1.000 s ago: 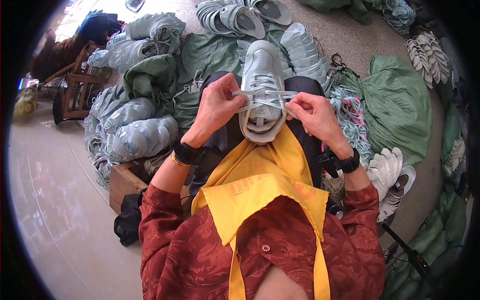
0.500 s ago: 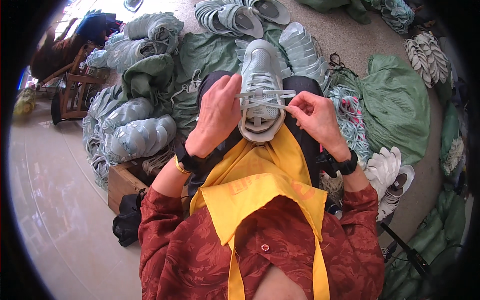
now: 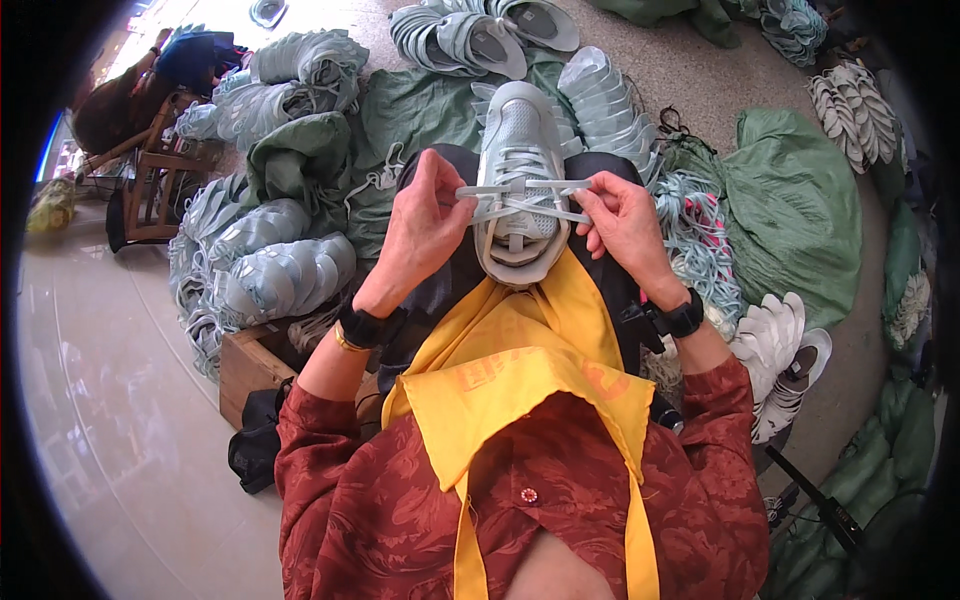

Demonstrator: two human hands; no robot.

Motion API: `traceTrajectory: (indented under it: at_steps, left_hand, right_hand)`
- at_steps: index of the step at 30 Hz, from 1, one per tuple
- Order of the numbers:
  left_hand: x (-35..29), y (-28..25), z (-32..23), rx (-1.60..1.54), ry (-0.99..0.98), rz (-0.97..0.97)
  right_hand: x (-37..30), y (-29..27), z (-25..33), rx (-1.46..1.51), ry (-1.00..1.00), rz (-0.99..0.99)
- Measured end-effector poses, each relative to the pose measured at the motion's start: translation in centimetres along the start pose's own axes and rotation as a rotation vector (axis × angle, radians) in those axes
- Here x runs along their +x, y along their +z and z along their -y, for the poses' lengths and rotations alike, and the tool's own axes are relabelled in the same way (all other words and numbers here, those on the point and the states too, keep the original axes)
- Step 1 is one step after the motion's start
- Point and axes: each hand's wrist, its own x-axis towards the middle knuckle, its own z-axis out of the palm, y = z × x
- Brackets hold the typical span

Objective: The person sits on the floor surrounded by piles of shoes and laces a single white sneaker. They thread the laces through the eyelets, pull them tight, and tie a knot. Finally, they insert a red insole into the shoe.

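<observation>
Shoe: it sits between your knees, its toe (image 3: 521,108) pointing away and its heel opening toward you; likely set so the lacing faces both hands. What bears its weight underneath is hidden.
Lace: the pale lace (image 3: 485,188) spans the shoe in near-straight strands, seemingly drawn out sideways to keep them apart and in sight.
Left hand: your left hand (image 3: 425,215) is beside the shoe, thumb and forefinger at the lace; whether they press on it you cannot tell.
Right hand: your right hand (image 3: 630,222) pinches the lace between thumb and forefinger, the other fingers curled.
Apron: the yellow apron (image 3: 500,325) drapes up to the heel, probably guarding your lap.
Bundles: blue uppers (image 3: 285,275) crowd the left, beyond your wrist; a green sack (image 3: 795,220) bulges on the right.
Box: the wooden box (image 3: 240,375) has its edge near your left forearm.
Room: the space above the lap is open; your knees bound low sideways moves.
</observation>
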Motion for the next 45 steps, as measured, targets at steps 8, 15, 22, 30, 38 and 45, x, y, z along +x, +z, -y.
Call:
traceTrajectory:
  at_steps: [8, 15, 22, 30, 38, 45]
  left_hand:
    - [-2.4, -0.5, -0.5, 0.093, -0.044, 0.028]
    - [-2.9, -1.4, -1.2, 0.224, 0.279, 0.023]
    - [-2.6, -3.0, -1.5, 0.453, 0.453, 0.061]
    - [-4.0, -4.9, 0.5, 0.496, 0.415, 0.050]
    - [-5.7, -9.8, 2.7, 0.518, 0.225, 0.034]
    - [-7.6, -13.4, 5.7, 0.552, 0.073, 0.058]
  right_hand:
    - [-1.1, -0.3, 0.4, -0.042, -0.033, 0.000]
    - [-2.9, -1.5, 1.6, -0.307, -0.291, -0.036]
    - [-3.3, -2.1, 1.8, -0.559, -0.432, -0.094]
    - [-4.4, -3.7, -0.1, -0.600, -0.563, -0.188]
    - [-7.1, -9.7, -2.9, -0.655, -0.404, -0.253]
    - [-8.3, -12.3, -5.4, -0.582, -0.234, -0.257]
